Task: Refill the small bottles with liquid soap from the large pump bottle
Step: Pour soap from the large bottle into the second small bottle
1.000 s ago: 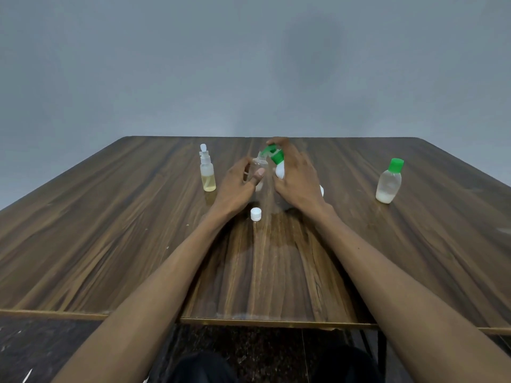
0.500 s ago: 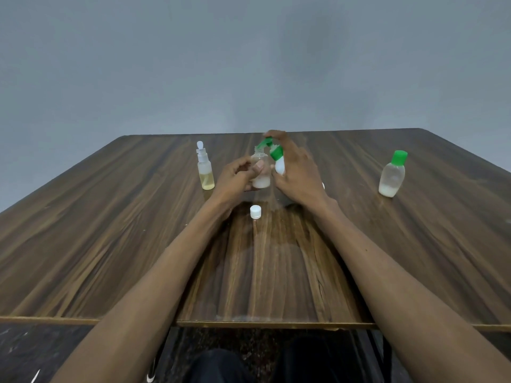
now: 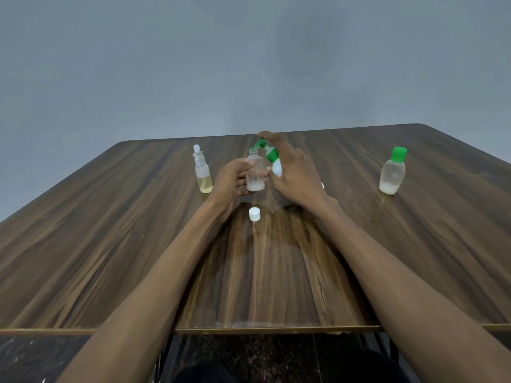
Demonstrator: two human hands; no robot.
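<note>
My left hand [image 3: 231, 179] grips a small clear bottle [image 3: 255, 175], uncapped, with white soap at its bottom, held just above the table. The green pump spout [image 3: 258, 145] of the large white pump bottle [image 3: 276, 168] hangs over its open mouth. My right hand [image 3: 294, 172] covers the pump bottle, its forefinger lying along the pump head, thumb against the bottle's side. Most of the pump bottle is hidden behind that hand. The small bottle's white cap [image 3: 254, 214] lies on the table just in front.
A small spray bottle with yellowish liquid [image 3: 203, 172] stands left of my hands. A green-capped bottle with some white soap [image 3: 392, 172] stands far right. The wooden table [image 3: 110, 244] has its front edge close to me.
The small bottle has been lifted up under the pump spout, and white soap now shows in its bottom. My right hand stays on the pump head.
</note>
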